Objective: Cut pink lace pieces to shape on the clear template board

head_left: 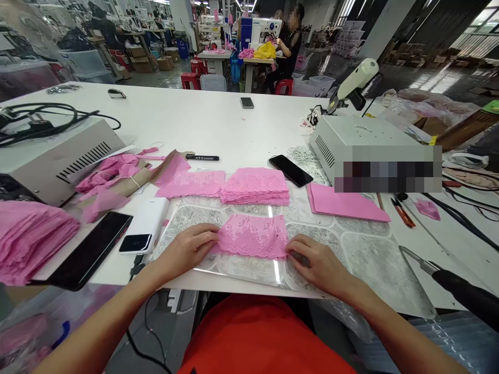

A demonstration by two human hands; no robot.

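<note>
A single pink lace piece (251, 236) lies flat on the clear-covered grey patterned mat (366, 259) in front of me. My left hand (195, 243) pinches its left edge between thumb and fingers. At the piece's lower right corner, my right hand (307, 255) has its fingers closed on the edge. Just behind it sit a stack of pink lace pieces (255, 186) and, to the left and touching it, a flatter lace piece (195, 184). A folded pink sheet (346, 203) rests to the right.
Phones (291, 170), a power bank (144, 226), a marker (202, 157) and a tablet (88, 249) lie around. Grey metal boxes (58, 156) flank the mat. A black-handled tool (463, 291) and orange snips (403, 212) are at right. Pink cloth (33, 239) is piled left.
</note>
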